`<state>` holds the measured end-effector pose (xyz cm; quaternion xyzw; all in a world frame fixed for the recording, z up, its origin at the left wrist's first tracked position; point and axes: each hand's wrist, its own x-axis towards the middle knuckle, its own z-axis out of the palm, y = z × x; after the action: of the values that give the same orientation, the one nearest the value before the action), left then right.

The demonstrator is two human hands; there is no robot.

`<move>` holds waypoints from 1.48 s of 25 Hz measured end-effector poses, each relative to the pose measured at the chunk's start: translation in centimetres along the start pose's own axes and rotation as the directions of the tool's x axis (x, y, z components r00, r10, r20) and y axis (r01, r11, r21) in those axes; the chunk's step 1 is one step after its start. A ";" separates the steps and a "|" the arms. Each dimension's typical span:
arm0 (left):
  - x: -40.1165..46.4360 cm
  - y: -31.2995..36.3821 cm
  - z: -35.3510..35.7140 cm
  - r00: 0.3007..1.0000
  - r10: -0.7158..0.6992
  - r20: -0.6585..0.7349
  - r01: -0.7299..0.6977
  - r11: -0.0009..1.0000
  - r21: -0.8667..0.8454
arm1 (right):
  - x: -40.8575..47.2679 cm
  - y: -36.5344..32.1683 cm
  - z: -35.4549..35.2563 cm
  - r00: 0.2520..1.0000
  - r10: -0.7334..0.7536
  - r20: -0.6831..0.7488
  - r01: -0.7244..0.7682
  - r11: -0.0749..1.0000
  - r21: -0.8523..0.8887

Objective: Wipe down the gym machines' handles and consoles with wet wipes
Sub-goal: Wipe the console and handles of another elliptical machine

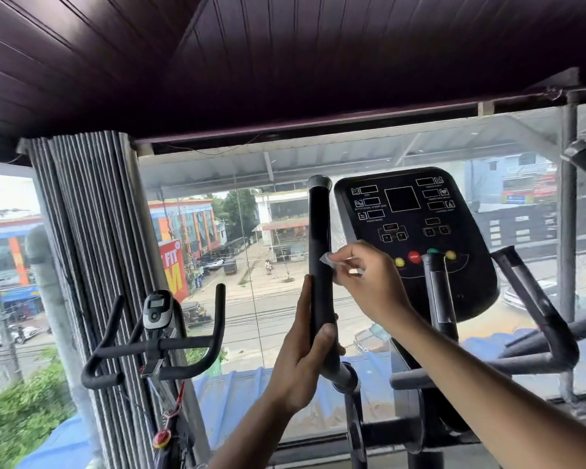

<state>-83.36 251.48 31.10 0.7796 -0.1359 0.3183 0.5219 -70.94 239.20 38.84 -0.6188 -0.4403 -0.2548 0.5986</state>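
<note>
The fingers [347, 257] of the right hand [369, 282] are curled and pinch a small white wipe [329, 260], pressing it against the right side of an upright black handle [319, 252]. The wipe sits about halfway up the handle, between the grey cap at its top and the left hand [305, 350] below. The left hand wraps the lower part of the same handle: its thumb lies across the front, and its fingers reach up along the left side of the bar. Just under that hand the black grip ends in a grey collar, where the bar bends towards the machine's frame.

Just to the right of the handle, and behind the right hand, stands a black console [416, 238] with dark display windows, a red stop button and yellow and green buttons near its lower edge. A second black handle [535, 306] rises at a slant on the far right. To the left, apart from this machine, is an exercise bike's curved handlebar [156, 346] with a small grey display [157, 308] on top. Behind everything, a large window [251, 282] looks down on a street with buildings and parked vehicles, and bunched grey blinds [92, 231] hang at the left.
</note>
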 end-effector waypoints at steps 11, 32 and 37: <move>20.1 2.9 -7.5 0.908 0.408 0.099 -0.399 0.767 0.501 | -0.5 -1.0 -0.6 0.999 0.041 0.033 -0.037 0.993 -0.112; 25.9 0.1 -7.6 0.777 0.581 0.241 -0.623 0.655 0.428 | -0.8 -5.7 0.8 0.978 0.133 -0.158 -0.183 0.915 -0.361; 26.3 -0.3 -7.6 0.766 0.598 0.236 -0.632 0.634 0.445 | 0.7 -4.9 3.0 0.975 -0.002 -0.221 -0.115 0.850 -0.514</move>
<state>-65.86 261.58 49.54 0.8036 -0.3232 0.4746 0.1565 -75.41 241.73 41.55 -0.7400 -0.2689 -0.4123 0.4584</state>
